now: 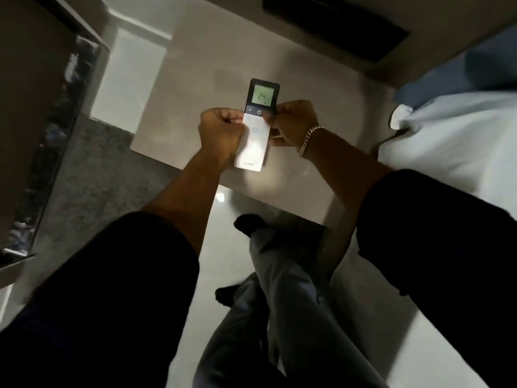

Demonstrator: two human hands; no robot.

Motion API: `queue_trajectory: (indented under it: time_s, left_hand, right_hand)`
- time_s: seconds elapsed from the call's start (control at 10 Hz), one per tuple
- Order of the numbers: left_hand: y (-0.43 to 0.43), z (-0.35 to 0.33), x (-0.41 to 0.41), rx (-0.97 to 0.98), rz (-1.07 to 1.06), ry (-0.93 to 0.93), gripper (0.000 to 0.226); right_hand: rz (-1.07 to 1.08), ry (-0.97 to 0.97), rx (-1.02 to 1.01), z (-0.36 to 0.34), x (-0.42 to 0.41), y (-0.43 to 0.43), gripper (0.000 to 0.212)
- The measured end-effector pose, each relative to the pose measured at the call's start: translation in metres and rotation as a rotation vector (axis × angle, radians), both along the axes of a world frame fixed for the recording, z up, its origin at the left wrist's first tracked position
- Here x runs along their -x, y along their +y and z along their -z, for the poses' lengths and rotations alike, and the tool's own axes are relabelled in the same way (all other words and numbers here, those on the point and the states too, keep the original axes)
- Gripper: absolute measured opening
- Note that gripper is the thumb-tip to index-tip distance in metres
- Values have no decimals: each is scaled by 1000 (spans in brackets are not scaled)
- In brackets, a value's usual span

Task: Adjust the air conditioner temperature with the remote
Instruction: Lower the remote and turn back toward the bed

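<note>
1. White plastic at the near end and black at the far end, the remote [256, 127] sits between my two hands, held up in the air in front of me over the pale floor [279, 46]; nothing carries it but my grip.
2. Its long axis runs from me outward, leaning slightly right at the far end. The lit green screen [262, 96] is at that far end, reads 24, and faces up toward my eyes.
3. My left hand [221, 130] is curled against the remote's left edge at about mid-length, fingers folded in; the thumb seems to lie on the button face, though I cannot tell which key it covers.
4. My right hand [296, 121], with the bracelet [309, 140] at the wrist, pinches the right edge just below the screen, beside the power symbol [259, 112].
5. Both hands are touching it, so neither has to reach. I judge the next move is only a thumb shift onto the temperature key, a small dash-marked one just left of the power symbol.
6. Room is ample: the bed [447, 127] lies well apart to the right, a dark ledge [56, 107] well apart to the left, and my legs [279, 289] are below.
7. Risk as I see it: pressing power instead, since the keys crowd together.
</note>
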State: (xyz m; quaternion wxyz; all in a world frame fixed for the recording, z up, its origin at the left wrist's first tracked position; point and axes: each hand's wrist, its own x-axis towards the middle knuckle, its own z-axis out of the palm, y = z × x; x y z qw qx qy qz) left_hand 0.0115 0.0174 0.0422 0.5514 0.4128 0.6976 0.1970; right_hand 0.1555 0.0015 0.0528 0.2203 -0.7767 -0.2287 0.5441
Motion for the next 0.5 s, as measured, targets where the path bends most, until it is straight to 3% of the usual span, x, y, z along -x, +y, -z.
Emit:
queue_trajectory:
  time_s: [0.1, 0.2, 0.5]
  left_hand:
    - [-8, 26, -11, 11, 87, 57, 25]
    - [-18, 49, -23, 26, 168, 98, 30]
    - [-27, 47, -25, -5, 217, 27, 38]
  right_hand:
    - [-24, -77, 32, 36, -6, -8, 8]
    - [-39, -180, 47, 75, -8, -20, 27]
    - [-33, -230, 82, 91, -14, -14, 31]
